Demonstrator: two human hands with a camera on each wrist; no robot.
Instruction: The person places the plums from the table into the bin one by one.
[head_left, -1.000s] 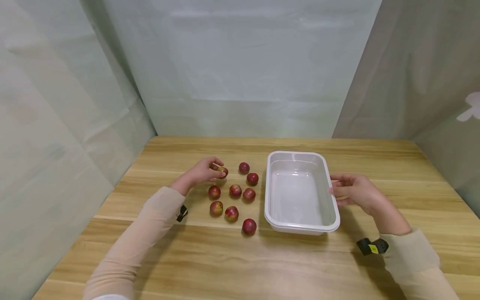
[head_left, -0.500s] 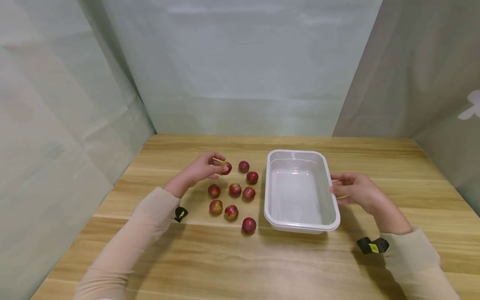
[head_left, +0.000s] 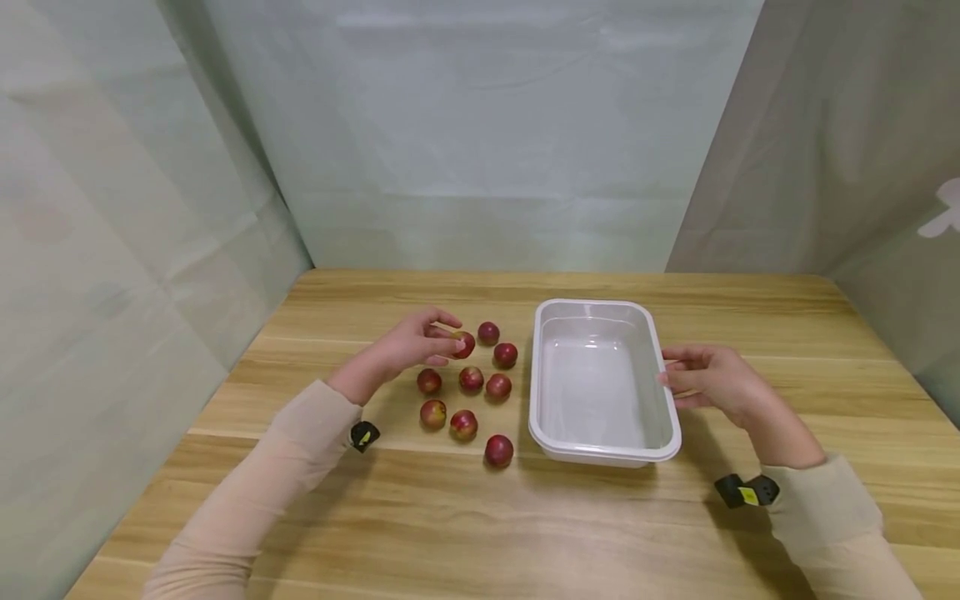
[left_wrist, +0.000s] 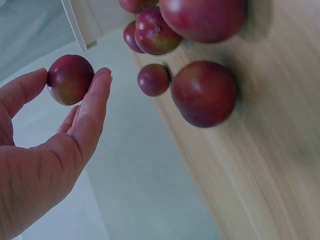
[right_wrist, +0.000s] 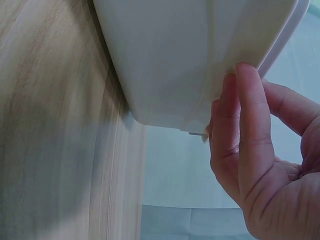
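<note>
Left hand (head_left: 408, 343) pinches 1 red plum (head_left: 464, 343) between thumb and fingertips (left_wrist: 102, 80), lifted clear of the wooden table (head_left: 465, 525), left of the white plastic tub (head_left: 600, 454) and just above the loose fruit. Wrist view confirms: plum held at the tips, other fingers loosely curled behind it.

Right hand (head_left: 708, 379) rests against the tub's right long wall, fingers lightly bent and touching the rim (right_wrist: 280, 45), thumb on the outer side; a light hold on the edge, not a full wrap.

8 more plums lie on the table left of the tub: 2 near its far left corner (head_left: 488, 332) (head_left: 506, 354), 3 in a row further left (head_left: 429, 381) (head_left: 471, 379) (head_left: 498, 387), 2 below those (head_left: 432, 413) (head_left: 463, 425), 1 nearest the tub's near left corner (head_left: 498, 451). None touch the tub. Tub sits flat on the table and holds no fruit.

Beige sleeves on both arms, small black-and-yellow wrist clips (head_left: 742, 492) near each cuff. Pale green sheeting (head_left: 480, 125) behind the tub and on both sides.
</note>
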